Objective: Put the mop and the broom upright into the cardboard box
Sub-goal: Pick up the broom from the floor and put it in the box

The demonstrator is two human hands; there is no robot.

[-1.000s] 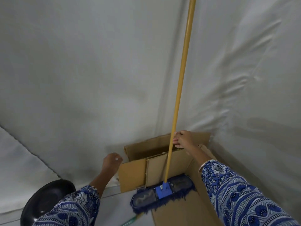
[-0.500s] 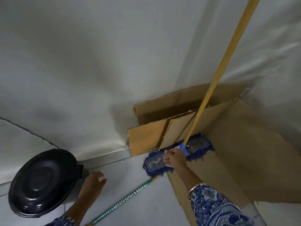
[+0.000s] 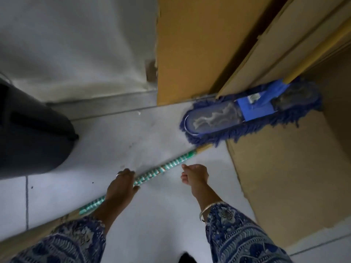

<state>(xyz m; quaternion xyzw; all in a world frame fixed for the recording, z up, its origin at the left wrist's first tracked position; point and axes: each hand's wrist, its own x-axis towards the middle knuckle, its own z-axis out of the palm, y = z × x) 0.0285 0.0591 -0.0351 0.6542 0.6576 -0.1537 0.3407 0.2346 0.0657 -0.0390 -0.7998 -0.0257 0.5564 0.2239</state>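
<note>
Blue fringe marks where the mop [image 3: 252, 114] already sits: its head rests at the open edge of the cardboard box [image 3: 284, 168], partly spilling onto the tiled floor [image 3: 152, 215], with its yellow pole leaning up against the box wall toward the upper right. That half of the job looks nearly done, so the broom [image 3: 165, 168] is the step in hand. It lies flat on the floor, its green-and-white wrapped handle running diagonally from lower left up to the mop head. Your left hand [image 3: 121, 186] is curled over the handle midway, fingers down on it, though I cannot tell if the grip is fully closed. Your right hand [image 3: 194, 174] hovers just beside the handle, loosely open and empty. Next you'll likely need both hands closed on the handle, then swing it vertical and clear the mop head as you set it inside.
</note>
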